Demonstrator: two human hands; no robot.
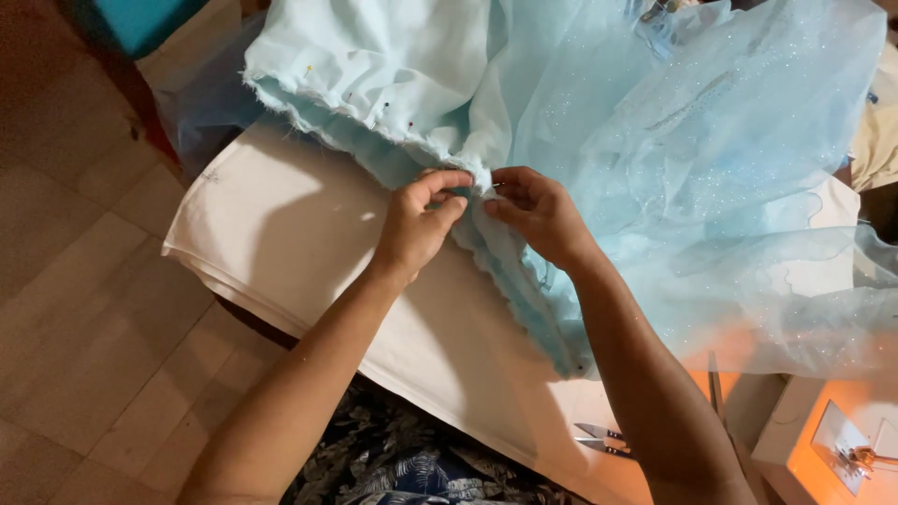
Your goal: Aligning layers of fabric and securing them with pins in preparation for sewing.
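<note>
A pale blue garment point(393, 65) with a gathered, frayed edge lies across a white-covered table point(281, 234). Sheer glittery tulle point(730, 168) spreads over its right part. My left hand point(418, 224) pinches the gathered edge from the left. My right hand point(538, 213) pinches the same edge from the right, fingertips almost meeting at a small fold. Several pins with coloured heads point(386, 108) stick along the edge further left. Whether a pin is between my fingers is too small to tell.
Small thread snips point(603, 438) lie at the table's near edge by my right forearm. A white box-like object with a metal part point(842, 440) stands at bottom right. Wooden floor point(75, 281) lies to the left, with a teal object point(140, 19) at top left.
</note>
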